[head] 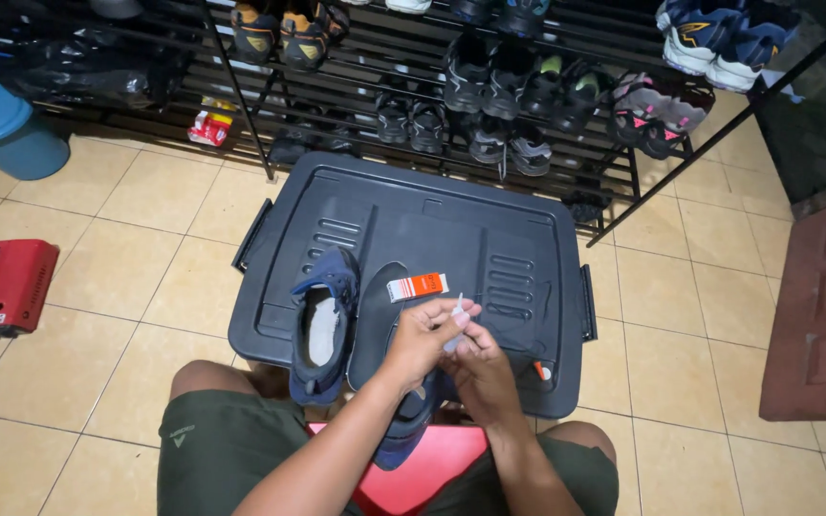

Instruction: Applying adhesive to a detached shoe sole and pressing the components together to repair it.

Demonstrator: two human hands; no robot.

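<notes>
- Nearest to me are my knees in dark green shorts [231, 444], with a red stool seat [413, 473] showing between them.
- Just above that, my left hand [423, 336] and right hand [480, 368] meet over the near edge of a dark plastic bin lid [489, 229].
- Both hands pinch a small clear tube [455, 320]; its thin tip pokes up past my left fingertips. The left hand is closed round the upper part, the right curled on the lower part.
- Under my wrists lies a dark blue shoe [403, 430], its toe pointing toward me, partly hidden by my forearms.
- Left of my hands, a second dark blue shoe [322, 330] rests on the lid, opening up, pale insole showing.
- Between that shoe and my hands lies a flat dark insole [375, 320].
- Just beyond my fingertips sits a small oblong box [417, 286], orange with a white end.
- Near my right hand, a small orange cap [542, 371] lies on the lid.
- Farther off, a black metal rack [451, 57] holds rows of shoes; a red and white packet [210, 124] sits at its lower left.
- Far left: a blue bucket [2, 129] and a red portable stove [2, 287] on the tiled floor.
</notes>
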